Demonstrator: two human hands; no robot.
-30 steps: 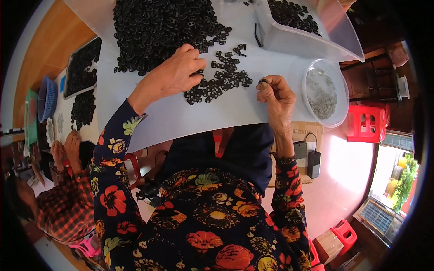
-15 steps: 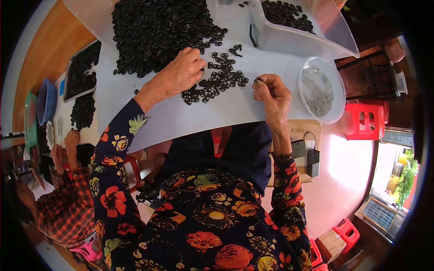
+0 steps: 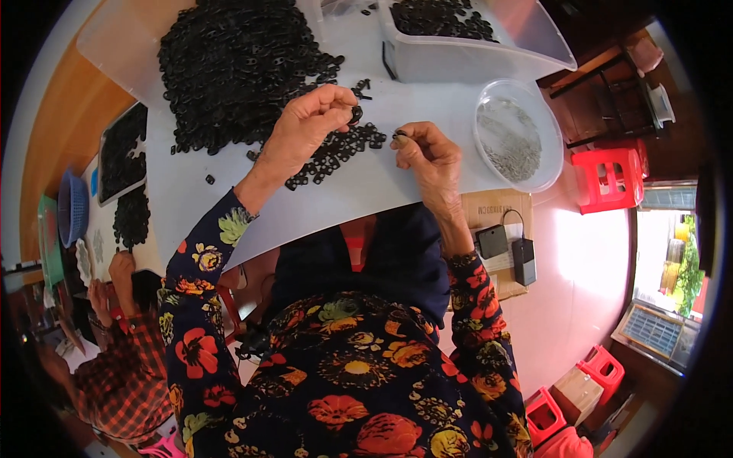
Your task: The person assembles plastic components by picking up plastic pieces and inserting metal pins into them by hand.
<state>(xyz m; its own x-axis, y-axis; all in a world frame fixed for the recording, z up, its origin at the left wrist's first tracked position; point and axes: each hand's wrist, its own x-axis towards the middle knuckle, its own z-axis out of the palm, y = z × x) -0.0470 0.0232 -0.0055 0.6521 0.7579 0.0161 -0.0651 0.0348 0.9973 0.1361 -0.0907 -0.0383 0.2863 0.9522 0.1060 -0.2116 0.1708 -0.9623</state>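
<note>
Over the pale tabletop [image 3: 237,217], my left hand [image 3: 305,128] is closed in a pinch on a small black plastic piece [image 3: 356,114] with rounded ends. To its right, my right hand [image 3: 432,156] has thumb and forefinger closed on another small black piece [image 3: 399,135], partly covered by the fingertips. The two hands are a short distance apart, their pieces not touching. Below and between them lie scattered small black plastic links [image 3: 336,153] with holes. A large heap of similar black pieces [image 3: 233,69] spreads behind my left hand.
A round clear tub [image 3: 557,145] of thin silvery bits [image 3: 518,156] stands right of my right hand. Behind it is a clear plastic bin [image 3: 473,65] with black pieces. At left, a person in a checked sleeve [image 3: 141,343] works beside a tray [image 3: 145,172]. Red stools [image 3: 608,179] stand at right.
My left hand has come up off the loose black pieces, now with one showing at its fingertips. My right hand keeps its pinch. The whole view has shifted slightly.
</note>
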